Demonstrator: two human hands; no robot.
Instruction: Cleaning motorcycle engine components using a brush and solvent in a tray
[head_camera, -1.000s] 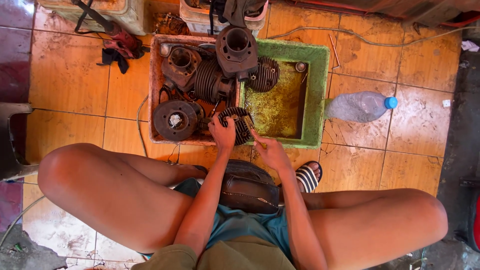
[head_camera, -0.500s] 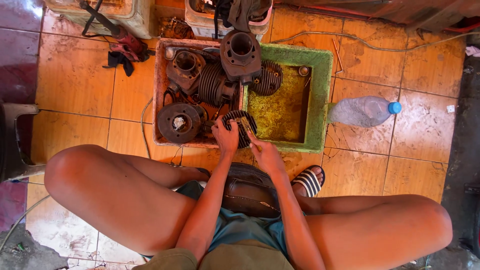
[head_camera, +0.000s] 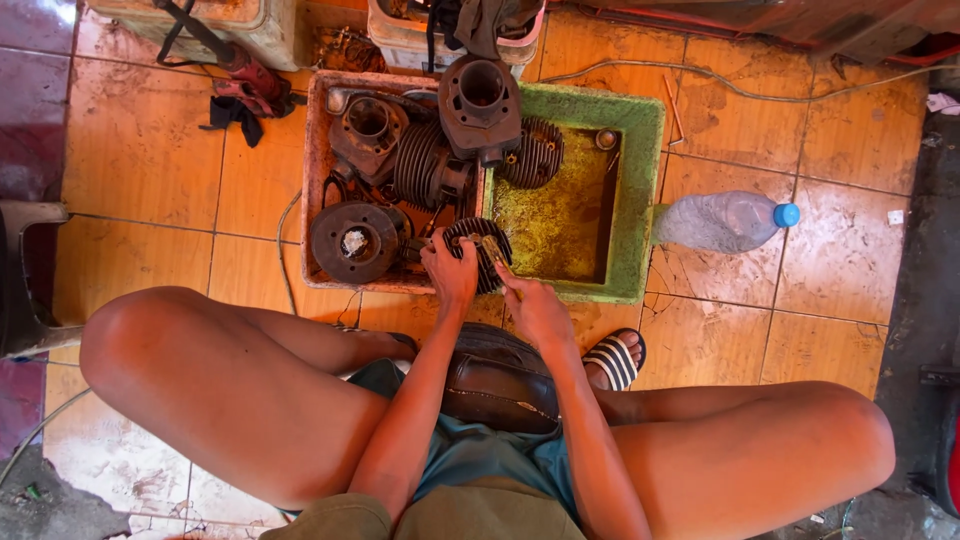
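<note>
My left hand (head_camera: 450, 272) grips a dark finned engine part (head_camera: 478, 240) at the near edge of two trays. My right hand (head_camera: 533, 308) holds a small brush (head_camera: 493, 250) against the part's fins. The left tray is a reddish tray (head_camera: 312, 180) filled with greasy engine parts: a round drum-like piece (head_camera: 353, 241), finned cylinders (head_camera: 420, 165) and a cylinder block (head_camera: 481, 95). To the right sits a green tray (head_camera: 640, 180) holding dirty yellowish liquid.
A clear plastic bottle (head_camera: 720, 220) with a blue cap lies on the orange tiled floor right of the green tray. My bare knees spread to both sides, a striped sandal (head_camera: 612, 358) under me. Rags and a red tool (head_camera: 245, 90) lie at the upper left.
The view has shifted slightly. Both hands stay on the finned part, with the right hand and brush moving a little over its fins.
</note>
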